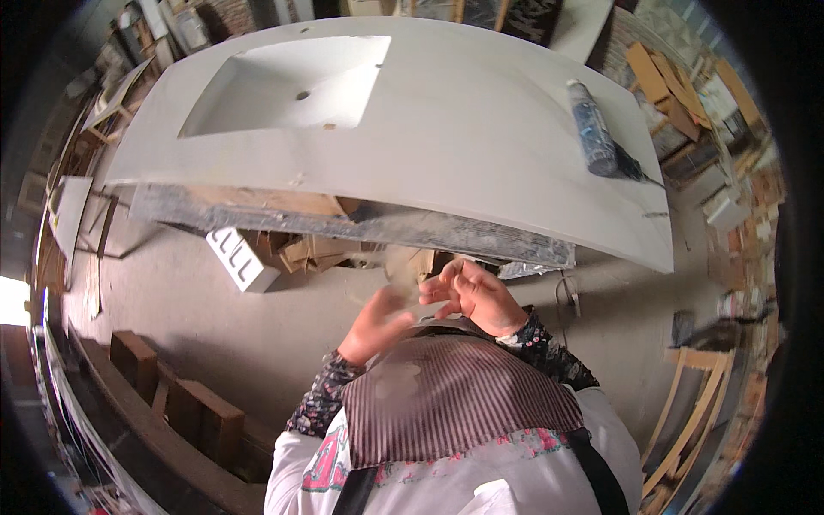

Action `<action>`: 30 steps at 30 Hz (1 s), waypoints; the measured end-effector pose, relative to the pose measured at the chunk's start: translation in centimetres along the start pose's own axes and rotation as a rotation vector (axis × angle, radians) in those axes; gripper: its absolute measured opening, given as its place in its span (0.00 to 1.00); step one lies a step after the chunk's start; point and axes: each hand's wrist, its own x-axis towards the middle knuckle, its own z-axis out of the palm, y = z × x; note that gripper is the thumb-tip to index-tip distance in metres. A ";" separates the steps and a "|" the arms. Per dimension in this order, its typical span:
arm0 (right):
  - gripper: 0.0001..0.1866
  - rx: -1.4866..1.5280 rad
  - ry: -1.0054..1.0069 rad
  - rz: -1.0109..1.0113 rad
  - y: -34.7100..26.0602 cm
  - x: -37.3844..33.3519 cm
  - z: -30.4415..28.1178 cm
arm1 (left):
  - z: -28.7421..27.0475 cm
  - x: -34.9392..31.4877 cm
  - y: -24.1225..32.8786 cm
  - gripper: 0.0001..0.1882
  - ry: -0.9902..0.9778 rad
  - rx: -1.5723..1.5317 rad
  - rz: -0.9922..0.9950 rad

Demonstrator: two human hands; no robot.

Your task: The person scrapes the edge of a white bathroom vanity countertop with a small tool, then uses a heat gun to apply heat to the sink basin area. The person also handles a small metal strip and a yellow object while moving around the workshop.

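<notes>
My left hand [376, 328] and right hand [477, 299] look released, loosely spread, just before the desk [463, 129], whose white basin [339, 81] has a dark drain hole [302, 95].

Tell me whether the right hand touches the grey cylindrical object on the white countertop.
Apart. In the head view, a wide stretch of white countertop shows between the right hand and the grey cylindrical object.

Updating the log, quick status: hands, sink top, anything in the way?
Left hand, blurred, and right hand open; nothing visibly held. White sink top beyond, untouched. Grey cylindrical object lies toward its right end.
</notes>
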 end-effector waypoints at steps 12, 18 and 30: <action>0.15 0.014 0.052 0.067 0.2 3.0 1.6 | -0.1 -1.1 0.2 0.12 0.241 0.047 -0.042; 0.19 -0.010 -0.066 0.174 0.2 4.0 2.1 | -0.8 -1.6 0.1 0.14 0.296 -0.265 0.024; 0.15 -0.372 -0.121 0.082 1.5 4.9 3.2 | -0.9 -1.9 -0.8 0.09 0.444 -0.789 -0.105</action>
